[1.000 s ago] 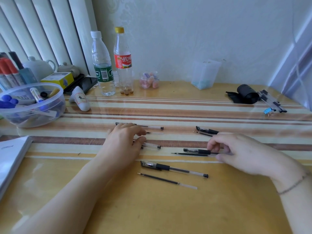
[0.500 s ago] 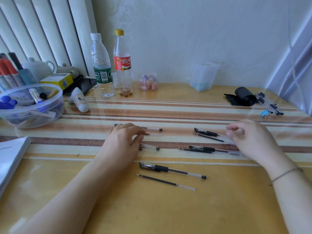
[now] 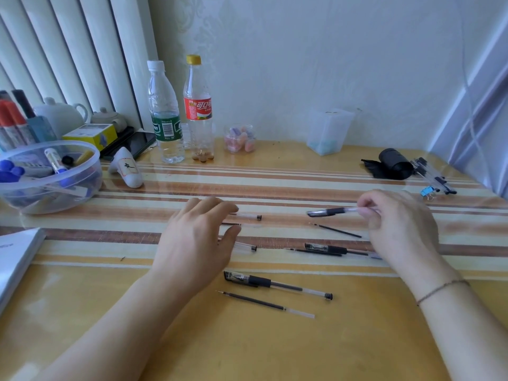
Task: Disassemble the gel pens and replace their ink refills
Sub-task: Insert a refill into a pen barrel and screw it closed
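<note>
Striped and glossy, the yellow table (image 3: 275,353) carries two bottles (image 3: 178,114) by the wall, a clear bowl of markers (image 3: 49,174) at far left and a black roll (image 3: 394,163) at far right. Above it, the right hand (image 3: 398,224) pinches the clear end of a capped gel pen (image 3: 330,211), lifted over a loose refill (image 3: 335,230). The left hand (image 3: 198,237) lies flat with fingers loosely spread, covering two pens (image 3: 247,216); another pen (image 3: 277,284) and refill (image 3: 265,303) lie nearer the body.

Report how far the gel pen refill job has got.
Done: nothing visibly; every pen in view looks assembled, with loose refills lying beside them. In hand: the right hand pinches one gel pen by its barrel end, lifted. The left hand rests over other pens. Left: opening and refilling every pen.
</note>
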